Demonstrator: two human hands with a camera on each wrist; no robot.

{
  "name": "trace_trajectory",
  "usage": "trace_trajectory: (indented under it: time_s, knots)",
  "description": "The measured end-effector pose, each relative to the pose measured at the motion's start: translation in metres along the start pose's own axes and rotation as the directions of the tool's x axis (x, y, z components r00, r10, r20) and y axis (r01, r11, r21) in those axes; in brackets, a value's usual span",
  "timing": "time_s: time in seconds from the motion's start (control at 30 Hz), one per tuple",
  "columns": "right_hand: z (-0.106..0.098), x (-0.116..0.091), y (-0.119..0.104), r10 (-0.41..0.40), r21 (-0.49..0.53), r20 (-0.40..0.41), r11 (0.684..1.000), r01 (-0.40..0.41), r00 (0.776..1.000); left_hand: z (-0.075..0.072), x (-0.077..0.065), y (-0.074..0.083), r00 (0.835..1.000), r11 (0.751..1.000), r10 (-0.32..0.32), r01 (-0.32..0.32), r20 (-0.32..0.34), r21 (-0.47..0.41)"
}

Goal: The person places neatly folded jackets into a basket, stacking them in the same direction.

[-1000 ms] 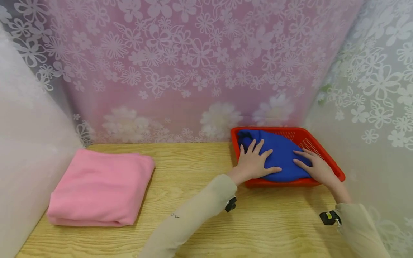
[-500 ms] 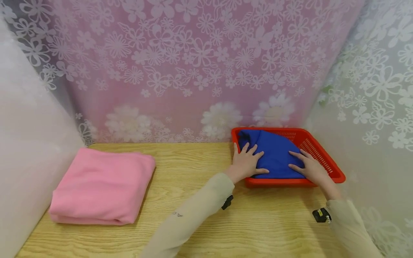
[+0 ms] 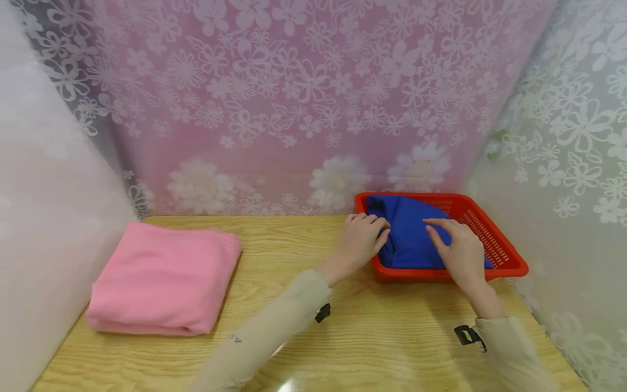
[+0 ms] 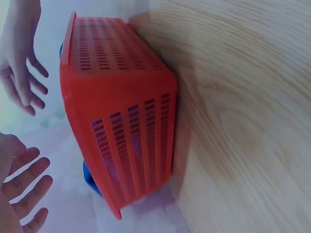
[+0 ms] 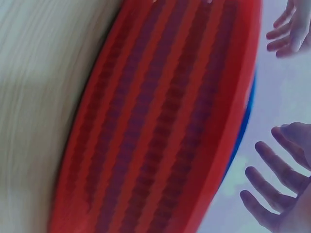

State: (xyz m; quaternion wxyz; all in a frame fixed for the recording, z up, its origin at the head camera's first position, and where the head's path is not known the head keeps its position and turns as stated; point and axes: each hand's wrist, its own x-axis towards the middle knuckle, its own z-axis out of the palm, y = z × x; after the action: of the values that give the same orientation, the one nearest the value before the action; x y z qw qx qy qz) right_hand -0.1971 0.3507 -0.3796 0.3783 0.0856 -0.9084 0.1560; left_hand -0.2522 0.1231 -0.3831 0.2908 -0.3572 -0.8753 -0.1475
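A folded blue cloth (image 3: 410, 239) lies inside a red plastic basket (image 3: 426, 276) at the right of the table. My left hand (image 3: 361, 237) is above the basket's left end with its fingers loosely bent. In the left wrist view that left hand (image 4: 22, 184) is raised above the rim, and nothing is in it. My right hand (image 3: 462, 253) is over the right part of the cloth, thumb and fingers apart. The right wrist view has the right hand (image 5: 282, 189) beyond the rim, fingers spread and holding nothing. A strip of blue cloth (image 5: 243, 124) shows above the rim there.
A folded pink cloth (image 3: 166, 277) lies at the left of the wooden table (image 3: 294, 250). A pink flowered curtain (image 3: 294, 109) hangs behind the table, and pale sheets close off both sides. The basket stands close to the back and the right-hand sheet.
Both hands have risen off the blue cloth they were pressing on. The left hand has drawn back leftward and its fingers have bent. The blue cloth now sits lower inside the basket's front rim.
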Motion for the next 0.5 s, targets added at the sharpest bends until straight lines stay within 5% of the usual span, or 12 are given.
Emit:
trace_trajectory:
  time_s: [0.23, 0.5]
  knots:
    - [0.014, 0.005, -0.049, -0.076, 0.056, -0.052, 0.995, 0.079, 0.996, -0.016, -0.025, -0.028, 0.994, 0.999, 0.034, -0.032, -0.106, 0.021]
    - [0.038, 0.009, -0.100, -0.154, 0.098, -0.037, 0.983, 0.157, 0.987, -0.039, -0.052, -0.058, 0.994, 1.000, 0.012, -0.011, -0.107, 0.014]
